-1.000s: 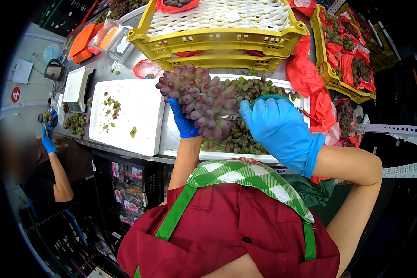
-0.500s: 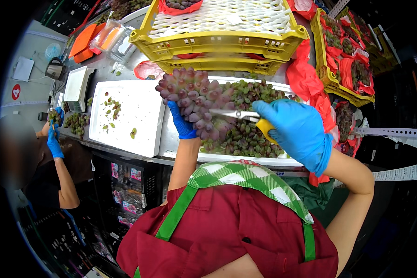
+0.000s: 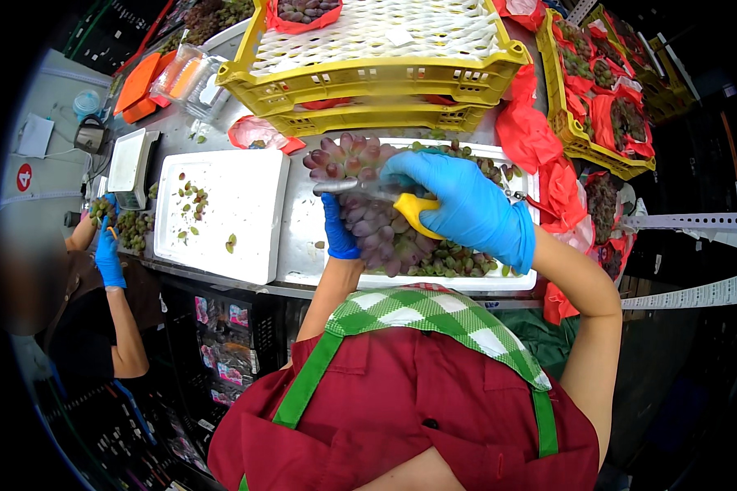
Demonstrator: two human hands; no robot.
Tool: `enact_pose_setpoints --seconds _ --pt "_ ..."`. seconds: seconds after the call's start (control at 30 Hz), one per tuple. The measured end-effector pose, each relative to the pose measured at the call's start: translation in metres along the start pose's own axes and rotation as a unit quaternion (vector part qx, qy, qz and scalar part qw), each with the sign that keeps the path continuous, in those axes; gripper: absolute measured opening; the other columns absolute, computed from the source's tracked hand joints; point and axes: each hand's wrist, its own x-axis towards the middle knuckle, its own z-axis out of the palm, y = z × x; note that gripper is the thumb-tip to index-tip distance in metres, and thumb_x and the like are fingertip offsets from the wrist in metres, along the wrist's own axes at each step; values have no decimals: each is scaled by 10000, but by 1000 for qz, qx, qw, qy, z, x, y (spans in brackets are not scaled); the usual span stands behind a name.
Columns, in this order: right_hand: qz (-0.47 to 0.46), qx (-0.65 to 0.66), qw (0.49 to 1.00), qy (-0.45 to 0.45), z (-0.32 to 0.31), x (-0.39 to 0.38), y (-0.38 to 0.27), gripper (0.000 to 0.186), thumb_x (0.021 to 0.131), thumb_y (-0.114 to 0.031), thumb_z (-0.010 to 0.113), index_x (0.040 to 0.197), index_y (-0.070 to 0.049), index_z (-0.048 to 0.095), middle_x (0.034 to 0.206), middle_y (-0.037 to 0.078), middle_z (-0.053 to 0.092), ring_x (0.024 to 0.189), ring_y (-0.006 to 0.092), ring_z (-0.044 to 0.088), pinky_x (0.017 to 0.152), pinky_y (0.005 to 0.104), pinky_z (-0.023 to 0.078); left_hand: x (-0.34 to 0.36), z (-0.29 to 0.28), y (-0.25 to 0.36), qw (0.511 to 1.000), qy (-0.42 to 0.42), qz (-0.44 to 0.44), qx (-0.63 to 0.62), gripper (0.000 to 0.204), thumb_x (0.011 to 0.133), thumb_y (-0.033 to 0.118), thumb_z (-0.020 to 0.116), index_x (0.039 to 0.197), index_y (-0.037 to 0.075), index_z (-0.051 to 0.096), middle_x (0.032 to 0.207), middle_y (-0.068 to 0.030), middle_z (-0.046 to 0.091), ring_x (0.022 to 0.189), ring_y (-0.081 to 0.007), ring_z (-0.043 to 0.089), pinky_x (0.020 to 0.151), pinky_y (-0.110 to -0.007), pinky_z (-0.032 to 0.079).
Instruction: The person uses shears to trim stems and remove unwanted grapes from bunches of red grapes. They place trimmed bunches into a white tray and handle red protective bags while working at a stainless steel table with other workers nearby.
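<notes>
My left hand (image 3: 339, 233), in a blue glove, is closed around the side of a large bunch of purple-red grapes (image 3: 377, 233) and holds it up over a white foam tray (image 3: 499, 283). In my blue-gloved right hand (image 3: 471, 204) is a pair of scissors with yellow handles (image 3: 416, 216). The blades lie across the upper part of the bunch and point left. Whether they touch a stem is not visible. Below and beside the bunch, many loose small grapes (image 3: 454, 263) lie in the tray. My right hand hides part of the bunch and tray.
Stacked yellow crates (image 3: 368, 90) stand behind the tray. A second white foam tray (image 3: 250, 204) with grape scraps lies left, beside a scale (image 3: 131, 164). Red-wrapped grapes fill a crate (image 3: 585, 147) on the right. A co-worker's gloved hand (image 3: 109, 255) works at far left.
My right hand and the scissors have moved left, bringing the blades over the bunch. The bunch has tilted and dropped slightly in my left hand. The whole view has shifted a little.
</notes>
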Motion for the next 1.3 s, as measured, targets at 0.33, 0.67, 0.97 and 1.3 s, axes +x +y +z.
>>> enact_pose_setpoints --seconds 0.33,0.67,0.97,1.3 --pt "10 -202 979 34 -58 -14 -21 387 673 -37 665 1041 -71 546 779 71 533 743 178 561 622 301 452 5 21 -2 908 232 167 307 310 958 272 268 1154 70 398 1045 -48 494 921 -116 518 812 -276 469" --pt "-71 -553 829 -42 -46 -18 -37 368 718 -94 539 1086 -99 548 716 41 471 687 190 502 591 310 410 -5 12 10 936 206 137 249 480 901 440 347 1211 74 384 1139 -89 484 1033 -189 500 899 -337 441" --pt "-123 -571 810 -51 -41 -12 -34 333 713 -112 542 1038 -39 548 679 36 461 656 172 498 622 291 433 -5 5 6 879 305 134 340 545 879 467 417 1265 86 367 1196 -86 469 1038 -182 501 895 -343 434" --pt "-168 -591 784 -85 -44 -6 -27 178 713 -134 543 861 -35 535 646 44 466 625 174 502 584 290 422 -3 3 12 980 105 44 160 503 886 399 440 1262 81 340 1170 -67 452 1083 -168 448 970 -343 365"
